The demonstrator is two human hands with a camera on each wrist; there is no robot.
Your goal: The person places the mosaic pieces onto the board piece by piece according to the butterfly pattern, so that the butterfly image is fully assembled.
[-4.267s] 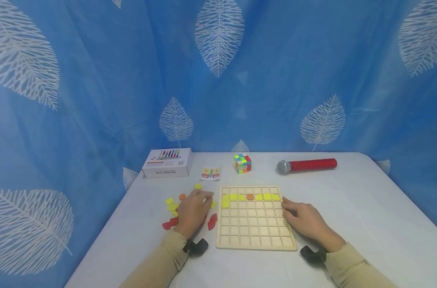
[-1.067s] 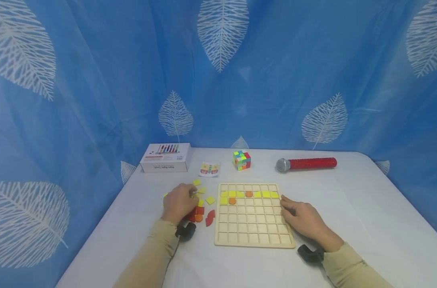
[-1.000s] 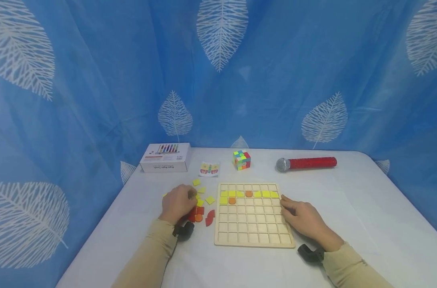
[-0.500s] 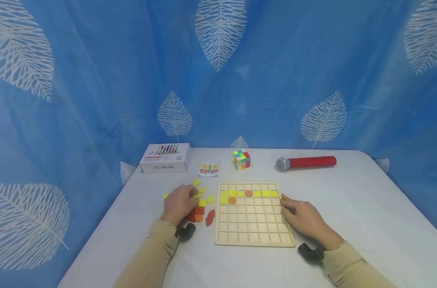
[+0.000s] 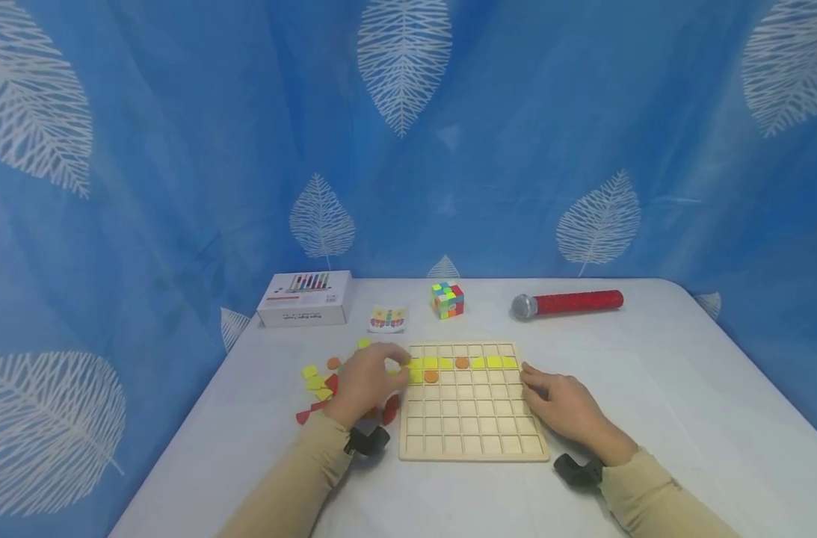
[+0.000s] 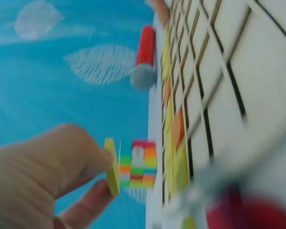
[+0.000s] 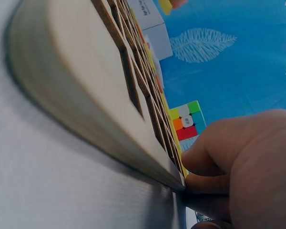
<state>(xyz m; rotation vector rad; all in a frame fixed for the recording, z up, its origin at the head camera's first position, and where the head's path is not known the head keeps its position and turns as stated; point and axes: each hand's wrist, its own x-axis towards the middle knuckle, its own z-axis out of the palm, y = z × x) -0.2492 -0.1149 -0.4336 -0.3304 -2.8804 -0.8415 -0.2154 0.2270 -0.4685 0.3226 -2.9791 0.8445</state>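
Note:
A yellow tile [image 6: 112,167] is pinched between thumb and finger of my left hand [image 5: 371,381], which is raised at the left edge of the wooden grid board [image 5: 475,447]. Near the board's far side runs a row of yellow tiles [image 5: 493,362] with an orange disc [image 5: 462,362] among them. A second orange disc [image 5: 431,376] sits one row nearer, beside another yellow tile. My right hand [image 5: 569,411] holds the board's right edge, thumb and fingertips at the rim. Loose yellow tiles [image 5: 315,382] and red pieces [image 5: 303,416] lie left of the board, partly hidden by my left hand.
Behind the board stand a puzzle cube [image 5: 447,300] and a small pattern card [image 5: 387,319]. A white box [image 5: 305,299] is at the back left, a red microphone [image 5: 569,302] at the back right. A blue leaf-patterned curtain [image 5: 516,149] hangs behind the table.
My left hand has moved right from the loose pieces to the board's edge, carrying a yellow tile. Since the oldest frame, the second orange disc has come onto the board. My right hand stays put.

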